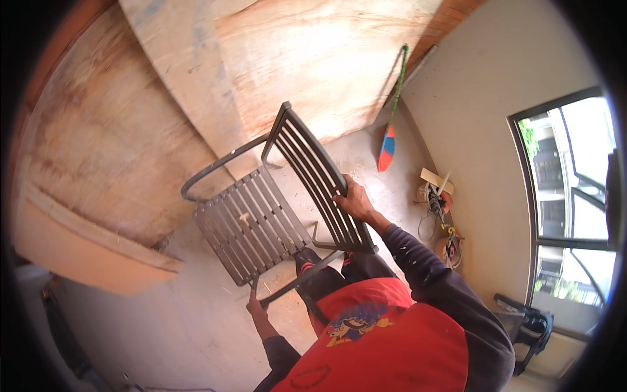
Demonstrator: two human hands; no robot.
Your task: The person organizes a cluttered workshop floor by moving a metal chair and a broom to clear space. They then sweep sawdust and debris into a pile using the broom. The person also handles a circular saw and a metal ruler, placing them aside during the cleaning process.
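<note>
Before me is a dark slatted armchair (254,223), its seat facing up and its curved backrest (313,171) toward my right side. My right hand (356,198) grips the top rail of the backrest, thumb over the slats. Low on the near side, my left hand (257,306) is closed around the front end of the near armrest (299,283). The far armrest (225,161) loops out toward the plywood. A small pale mark (244,216) shows on the seat slats. My legs are partly hidden behind the near armrest.
Large plywood sheets (313,63) lean at the far side. A broom (387,147) with red and blue bristles stands in the corner. Tools and cables (435,201) lie along the right wall, below a window (568,196). A black folded item (531,326) sits at lower right.
</note>
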